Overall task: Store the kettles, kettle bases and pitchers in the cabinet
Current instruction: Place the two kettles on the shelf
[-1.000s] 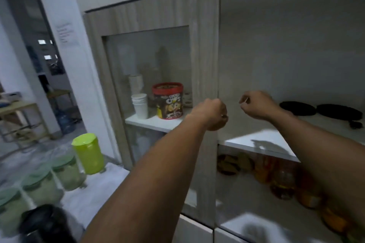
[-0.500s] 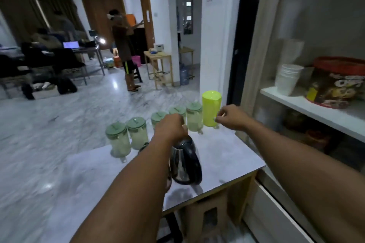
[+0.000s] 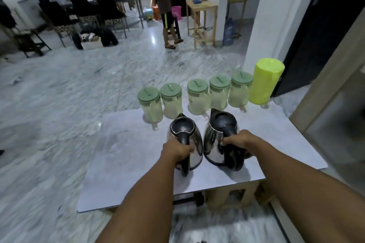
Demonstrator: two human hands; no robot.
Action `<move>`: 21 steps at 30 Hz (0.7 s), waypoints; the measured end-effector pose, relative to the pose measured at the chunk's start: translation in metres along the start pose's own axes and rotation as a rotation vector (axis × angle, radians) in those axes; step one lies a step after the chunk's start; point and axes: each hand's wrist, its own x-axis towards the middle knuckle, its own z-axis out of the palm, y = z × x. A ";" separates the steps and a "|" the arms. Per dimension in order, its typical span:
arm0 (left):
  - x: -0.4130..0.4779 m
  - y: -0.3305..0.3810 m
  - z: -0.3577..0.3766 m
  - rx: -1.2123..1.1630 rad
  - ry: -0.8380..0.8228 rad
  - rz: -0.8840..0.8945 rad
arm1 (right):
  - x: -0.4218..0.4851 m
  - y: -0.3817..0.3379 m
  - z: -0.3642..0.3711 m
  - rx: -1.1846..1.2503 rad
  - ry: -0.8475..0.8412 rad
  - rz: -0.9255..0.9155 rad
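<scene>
Two steel kettles with black lids and handles stand side by side on a grey marble-look table (image 3: 126, 154). My left hand (image 3: 177, 151) is closed around the handle of the left kettle (image 3: 182, 130). My right hand (image 3: 238, 142) is closed around the handle of the right kettle (image 3: 219, 124). Behind them, several clear pitchers with green lids (image 3: 197, 97) stand in a row along the table's far edge. A taller lime-green pitcher (image 3: 263, 81) ends the row on the right. No kettle bases show.
The cabinet's wooden frame (image 3: 335, 77) rises at the right, beside a dark doorway (image 3: 324, 25). A wooden stool (image 3: 233, 195) sits under the table. Across the marble floor a person (image 3: 166, 2) stands near a small wooden table (image 3: 203, 16); chairs and desks fill the far left.
My view swung from the cabinet shelves left and down to the table. Both hands dropped from the cabinet door and closed on the two kettle handles.
</scene>
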 end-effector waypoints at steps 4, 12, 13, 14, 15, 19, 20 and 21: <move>-0.006 0.001 -0.002 -0.116 0.071 0.018 | -0.011 0.006 0.001 0.096 0.121 -0.068; -0.028 0.006 -0.006 -0.231 0.063 0.258 | -0.117 0.068 -0.034 0.359 0.355 -0.128; -0.059 0.010 -0.008 -0.229 0.055 0.306 | -0.137 0.081 -0.037 0.380 0.401 -0.121; -0.088 0.013 -0.009 -0.230 0.045 0.345 | -0.158 0.095 -0.040 0.405 0.448 -0.112; -0.109 0.016 -0.007 -0.233 0.033 0.391 | -0.178 0.109 -0.044 0.429 0.495 -0.107; -0.180 0.035 0.018 -0.259 -0.057 0.541 | -0.267 0.162 -0.074 0.473 0.655 -0.090; -0.199 0.045 0.027 -0.257 -0.073 0.583 | -0.294 0.177 -0.083 0.472 0.704 -0.078; -0.218 0.057 0.037 -0.255 -0.094 0.638 | -0.322 0.193 -0.093 0.479 0.748 -0.060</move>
